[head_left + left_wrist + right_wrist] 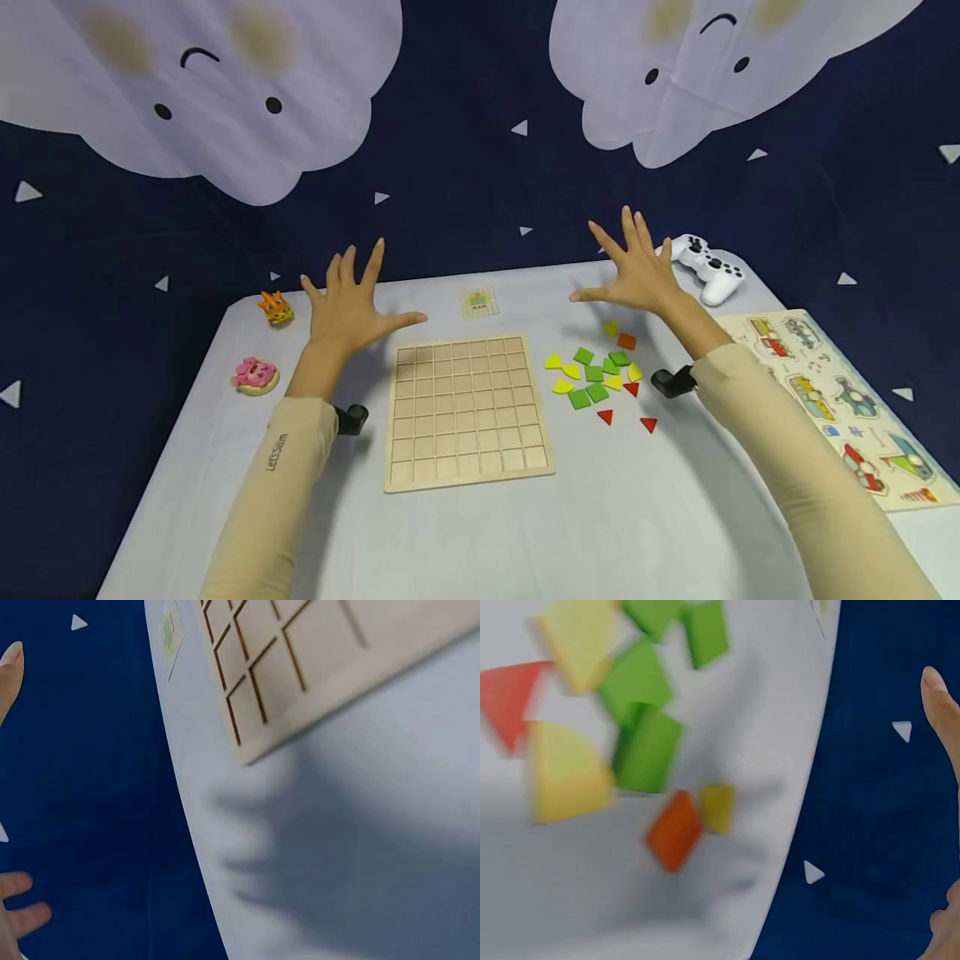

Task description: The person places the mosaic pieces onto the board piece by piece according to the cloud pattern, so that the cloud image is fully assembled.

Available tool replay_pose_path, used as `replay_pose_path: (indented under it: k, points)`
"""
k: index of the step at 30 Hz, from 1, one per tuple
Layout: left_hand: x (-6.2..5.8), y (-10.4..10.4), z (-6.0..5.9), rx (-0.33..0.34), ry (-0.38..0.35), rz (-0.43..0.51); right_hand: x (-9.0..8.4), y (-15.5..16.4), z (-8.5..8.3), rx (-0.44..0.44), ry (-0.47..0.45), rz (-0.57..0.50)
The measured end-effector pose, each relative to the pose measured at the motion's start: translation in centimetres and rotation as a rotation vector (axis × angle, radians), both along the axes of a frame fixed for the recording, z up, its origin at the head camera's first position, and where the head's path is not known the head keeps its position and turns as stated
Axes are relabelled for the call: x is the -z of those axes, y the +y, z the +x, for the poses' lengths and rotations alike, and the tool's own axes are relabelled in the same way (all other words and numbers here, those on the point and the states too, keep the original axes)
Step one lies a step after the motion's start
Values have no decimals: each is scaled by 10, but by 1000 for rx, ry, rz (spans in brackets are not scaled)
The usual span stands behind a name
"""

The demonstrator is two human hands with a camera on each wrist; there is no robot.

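Wooden and unfilled, the grid board [468,410] lies flat at the middle of the table [615,517], its near edge towards the person. Both hands hover above the far half of the table with fingers spread straight, holding nothing: the left hand [348,304] is above the bare cloth just beyond the board's far left corner, the right hand [637,275] above the far end of the loose pieces [596,379]. Those pieces, green squares, yellow quarter-rounds, red triangles and one orange tile, lie scattered just right of the board, none in a cell. A small pattern card [478,302] sits near the table's far edge between the two hands.

By my reading, nothing has been started: no piece is picked up and every cell is bare. The next move would call for the right hand to come down towards the near side onto one piece and pinch it by its edges, since the pieces are thin and lie close together, some touching.

Room is good. Bare cloth runs along the near edge and left of the board. A picture puzzle [840,400] lines the right edge, a game controller [708,267] sits at the far right corner, and two small toys [266,342] stand near the left edge.
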State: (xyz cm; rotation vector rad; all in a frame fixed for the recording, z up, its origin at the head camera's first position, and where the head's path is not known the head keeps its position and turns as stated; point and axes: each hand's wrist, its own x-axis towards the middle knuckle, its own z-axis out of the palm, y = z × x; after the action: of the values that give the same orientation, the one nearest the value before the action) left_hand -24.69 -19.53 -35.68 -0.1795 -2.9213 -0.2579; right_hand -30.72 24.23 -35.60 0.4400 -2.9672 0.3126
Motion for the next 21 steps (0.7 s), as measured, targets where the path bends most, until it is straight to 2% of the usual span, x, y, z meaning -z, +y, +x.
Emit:
replay_pose_path:
  k: [5,11,15,21]
  points:
    - [3,-13,18,24,35,-15,11,8,19,-49,-10,11]
    - [14,-27,35,81,92,-16,26,18,40,-89,-23,43]
    - [23,-33,43,128,123,-11,35,24,48,-104,-21,42]
    - [37,-38,57,183,91,37,43,30,51,-116,-21,23]
